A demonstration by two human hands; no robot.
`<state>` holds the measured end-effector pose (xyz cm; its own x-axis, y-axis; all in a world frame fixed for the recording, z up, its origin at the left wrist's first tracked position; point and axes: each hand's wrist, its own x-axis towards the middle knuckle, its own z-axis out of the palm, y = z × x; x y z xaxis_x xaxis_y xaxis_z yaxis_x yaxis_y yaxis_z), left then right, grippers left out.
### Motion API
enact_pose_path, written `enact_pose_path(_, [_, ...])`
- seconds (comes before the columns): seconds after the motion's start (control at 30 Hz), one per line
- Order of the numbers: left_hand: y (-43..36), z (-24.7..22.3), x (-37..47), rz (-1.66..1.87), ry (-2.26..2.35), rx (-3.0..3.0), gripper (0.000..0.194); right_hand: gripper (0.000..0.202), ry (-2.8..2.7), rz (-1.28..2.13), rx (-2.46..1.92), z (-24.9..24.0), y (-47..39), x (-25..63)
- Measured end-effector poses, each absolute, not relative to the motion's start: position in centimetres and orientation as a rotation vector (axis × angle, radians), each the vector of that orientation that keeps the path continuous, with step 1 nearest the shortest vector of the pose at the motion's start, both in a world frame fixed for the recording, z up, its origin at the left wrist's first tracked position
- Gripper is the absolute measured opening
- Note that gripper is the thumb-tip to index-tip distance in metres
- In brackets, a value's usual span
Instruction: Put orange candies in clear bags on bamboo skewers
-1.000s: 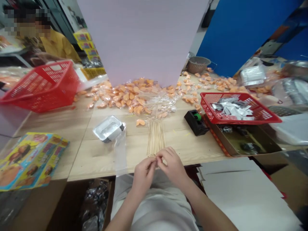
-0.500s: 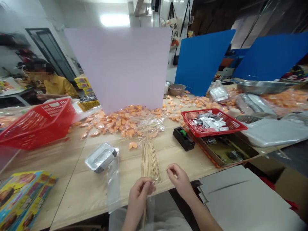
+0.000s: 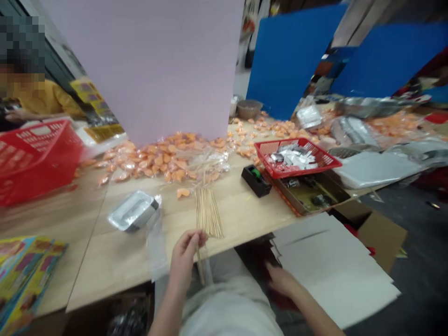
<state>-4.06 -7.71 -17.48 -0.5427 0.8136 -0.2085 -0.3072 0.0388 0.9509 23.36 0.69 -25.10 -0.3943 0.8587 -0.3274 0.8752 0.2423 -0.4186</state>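
My left hand (image 3: pixel 185 254) is at the table's front edge, thumb and fingers pinched on a narrow clear bag of thin sticks (image 3: pixel 200 267) that hangs down over my lap. Just beyond it, a fanned bundle of thin wooden sticks (image 3: pixel 209 212) lies on the table. My right hand (image 3: pixel 283 281) is below the table edge, beside the white sheets; its fingers point into a dark gap and are blurred, so their grip is unclear. One orange packet (image 3: pixel 182 192) lies near the far end of the bundle.
Many orange packets (image 3: pixel 161 161) lie before a pale divider (image 3: pixel 154 70). A black tape dispenser (image 3: pixel 256 181) and red basket (image 3: pixel 297 170) of silver sachets stand right. Foil trays (image 3: pixel 133 212) and printed boxes (image 3: pixel 30 275) lie left. White sheets (image 3: pixel 325 266) jut out front right. A person in yellow sits far left.
My right hand has dropped from above the table's front edge to below it, at the dark gap. My left hand keeps its pinch on the bag. The view has tilted down.
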Motion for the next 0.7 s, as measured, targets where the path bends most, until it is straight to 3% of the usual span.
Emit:
enact_pose_path(0.13, [-6.9, -17.4, -3.6, 1.667, 1.375, 0.507, 0.031, 0.019, 2.596, -0.894, 1.553, -23.3, 0.7, 22.0])
enact_pose_path(0.33, [-6.6, -17.3, -2.6, 1.641, 1.359, 0.478, 0.030, 0.033, 2.867, -1.830, 1.267, -17.8, 0.8, 13.0])
enact_pose_path(0.47, [-7.4, -17.0, -3.1, 1.679, 1.334, 0.515, 0.032, 0.017, 2.807, -2.121, 1.222, -16.7, 0.6, 8.6])
enact_pose_path(0.6, [-8.4, -17.1, -4.1, 1.620, 1.238, 0.606, 0.053, 0.015, 2.651, -2.299, 1.250, -17.0, 0.9, 7.7])
enact_pose_path(0.7, [-8.3, -17.4, -4.5, 1.590, 1.258, 0.597, 0.036, 0.016, 2.654, -2.316, 1.229, -17.1, 1.2, 7.9])
